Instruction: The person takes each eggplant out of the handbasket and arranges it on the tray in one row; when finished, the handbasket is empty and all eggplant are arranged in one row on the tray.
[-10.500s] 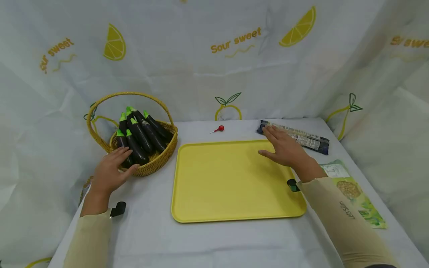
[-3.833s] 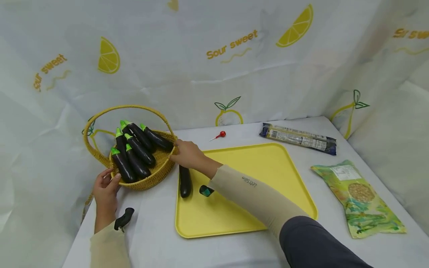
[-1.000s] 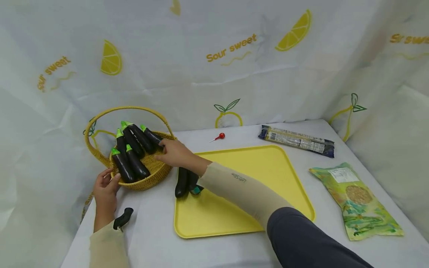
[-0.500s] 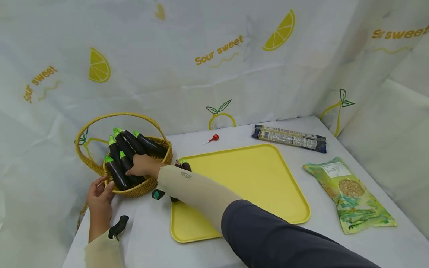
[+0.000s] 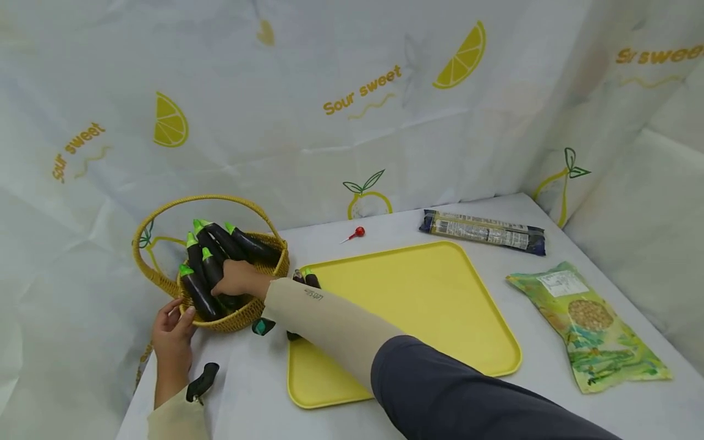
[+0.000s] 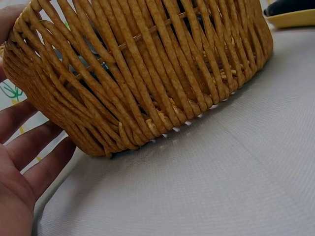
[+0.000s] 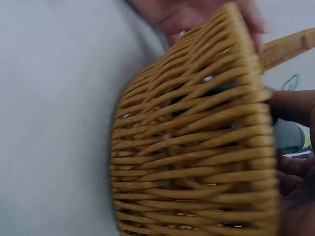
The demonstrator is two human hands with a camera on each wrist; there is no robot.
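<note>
A wicker basket (image 5: 239, 321) (image 6: 147, 73) (image 7: 187, 132) holds several dark eggplants (image 5: 199, 296) with green caps. At its front left, the left hand (image 5: 173, 336) (image 6: 22, 167) holds the rim, thumb over the top edge and fingers outside. The right hand (image 5: 239, 280) (image 7: 298, 182) reaches inside, its fingers curled round an eggplant (image 5: 211, 269) whose cap points away; the hand covers part of it. On the left edge of the yellow tray (image 5: 418, 293) two more eggplants (image 5: 311, 280) lie side by side, mostly hidden under the right forearm.
Behind the tray lies a small red-handled tool (image 5: 359, 232). A long dark-ended package (image 5: 484, 231) is at the back right, and a green and yellow bag (image 5: 591, 324) lies right of the tray. The basket's handle (image 5: 206, 197) arches above it.
Two eggplants have passed from the basket to the tray since the earliest frame. Over the last second the right hand moved left, deeper into the basket, onto another eggplant; the left hand stayed at the rim.
</note>
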